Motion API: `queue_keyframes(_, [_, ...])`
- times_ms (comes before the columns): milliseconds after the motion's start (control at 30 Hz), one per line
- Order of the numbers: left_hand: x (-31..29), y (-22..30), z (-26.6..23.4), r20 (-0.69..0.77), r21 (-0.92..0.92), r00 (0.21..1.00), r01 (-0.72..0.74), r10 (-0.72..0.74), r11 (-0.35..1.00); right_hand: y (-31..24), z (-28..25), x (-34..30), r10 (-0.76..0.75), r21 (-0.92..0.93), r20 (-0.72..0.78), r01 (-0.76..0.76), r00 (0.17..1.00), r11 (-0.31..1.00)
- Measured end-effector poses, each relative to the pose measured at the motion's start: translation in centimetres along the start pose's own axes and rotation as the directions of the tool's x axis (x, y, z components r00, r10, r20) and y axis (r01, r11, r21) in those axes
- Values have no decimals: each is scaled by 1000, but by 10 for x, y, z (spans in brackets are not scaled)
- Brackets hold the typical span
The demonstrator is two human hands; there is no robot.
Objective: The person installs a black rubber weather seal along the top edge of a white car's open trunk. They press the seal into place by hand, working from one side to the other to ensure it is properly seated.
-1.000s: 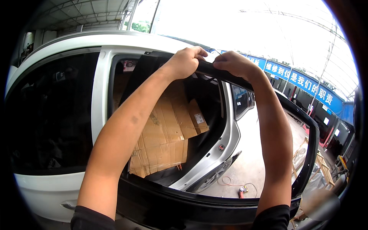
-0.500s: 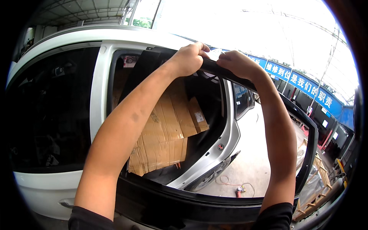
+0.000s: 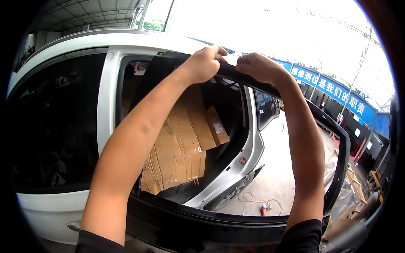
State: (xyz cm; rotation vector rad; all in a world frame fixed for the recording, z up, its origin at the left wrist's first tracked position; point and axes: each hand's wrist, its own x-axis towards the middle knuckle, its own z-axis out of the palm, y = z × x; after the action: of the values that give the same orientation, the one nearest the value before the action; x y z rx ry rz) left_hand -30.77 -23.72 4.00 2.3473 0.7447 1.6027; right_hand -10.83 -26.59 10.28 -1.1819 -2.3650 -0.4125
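Observation:
Both my arms reach up to the top edge of a black car door frame (image 3: pixel 229 72). My left hand (image 3: pixel 200 65) is on the frame's upper edge, its fingers bent and pinched together. Close by on the right, my right hand (image 3: pixel 262 69) is curled over the same edge, knuckles up. A thin pale sliver shows between the two hands against the bright background, too small to name. What the fingertips hold is hidden. Behind the frame is the open doorway of a white car (image 3: pixel 109 84).
Flattened cardboard (image 3: pixel 179 139) covers the car's seat. A hose with a red-ended gauge (image 3: pixel 265 207) lies on the floor beyond the door's window opening. Farther right are a wooden crate (image 3: pixel 356 185) and a blue banner (image 3: pixel 329 88).
My hands stay at the frame's top edge; the right hand has shifted slightly left. The white patch between them has shrunk to a thin sliver. The view has moved slightly.

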Motion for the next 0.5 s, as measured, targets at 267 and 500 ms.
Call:
queue_keyframes(267, [2, 3, 2, -10, 10, 999, 30, -30, 999, 0, 20, 2, -134, -257, -158, 90, 978, 962])
queue_keyframes(500, [4, 1, 9, -32, 125, 999, -16, 20, 992, 41, -1, -50, -249, -216, -384, 175, 889, 961])
